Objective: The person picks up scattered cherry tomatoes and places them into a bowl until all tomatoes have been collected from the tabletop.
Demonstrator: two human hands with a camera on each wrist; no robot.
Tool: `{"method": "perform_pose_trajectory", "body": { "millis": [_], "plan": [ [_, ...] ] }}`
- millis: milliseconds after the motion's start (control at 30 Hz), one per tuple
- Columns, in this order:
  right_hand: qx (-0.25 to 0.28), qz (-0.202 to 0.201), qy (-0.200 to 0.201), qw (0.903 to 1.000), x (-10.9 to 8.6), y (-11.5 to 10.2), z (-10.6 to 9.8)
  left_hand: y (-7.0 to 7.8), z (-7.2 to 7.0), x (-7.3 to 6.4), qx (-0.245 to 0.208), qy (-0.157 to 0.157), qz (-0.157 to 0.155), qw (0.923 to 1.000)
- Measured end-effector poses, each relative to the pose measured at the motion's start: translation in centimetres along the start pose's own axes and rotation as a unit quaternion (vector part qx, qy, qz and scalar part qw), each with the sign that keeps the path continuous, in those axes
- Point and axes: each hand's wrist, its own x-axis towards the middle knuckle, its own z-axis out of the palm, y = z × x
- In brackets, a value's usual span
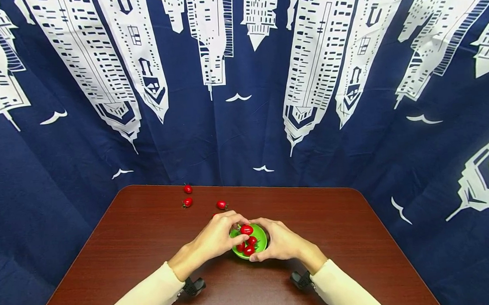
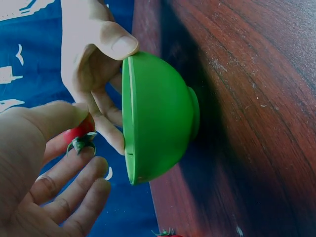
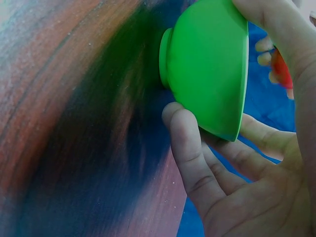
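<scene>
My left hand (image 1: pixel 215 235) pinches a red cherry tomato (image 1: pixel 246 229) with a green stalk between thumb and fingers, just above a small green bowl (image 1: pixel 262 236). In the left wrist view, this tomato (image 2: pixel 78 132) is beside the bowl's rim, the other fingers loosely spread. My right hand (image 1: pixel 287 241) holds the bowl from its right side; its thumb is on the near rim and its fingers are round the far side. More tomatoes (image 1: pixel 249 251) lie inside the bowl. From the right wrist view, the bowl (image 3: pixel 210 69) appears upright on its foot, its contents hidden.
Several loose tomatoes (image 1: pixel 187 202) lie on the brown wooden table (image 1: pixel 312 208), toward the back and left of the bowl. My left hand partly covers one of them. Behind the table hangs a blue curtain (image 1: pixel 211 140) printed with white buildings.
</scene>
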Motion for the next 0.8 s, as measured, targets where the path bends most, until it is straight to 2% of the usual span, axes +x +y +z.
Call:
{"method": "perform_pose_trajectory", "body": {
  "millis": [233, 367, 800],
  "plan": [
    [0.001, 0.000, 0.000, 1.0000, -0.1, 0.2, 0.1, 0.2, -0.5, -0.4, 0.031, -0.004, -0.036, 0.9989],
    [0.001, -0.001, 0.004, 1.0000, -0.1, 0.2, 0.0, 0.0, -0.9, -0.4, 0.041, 0.001, -0.042, 0.9983],
    [-0.001, -0.002, 0.006, 1.0000, -0.1, -0.1, 0.0, -1.9, -1.9, -0.5, 0.038, 0.031, -0.075, 0.9960]
  ]
}}
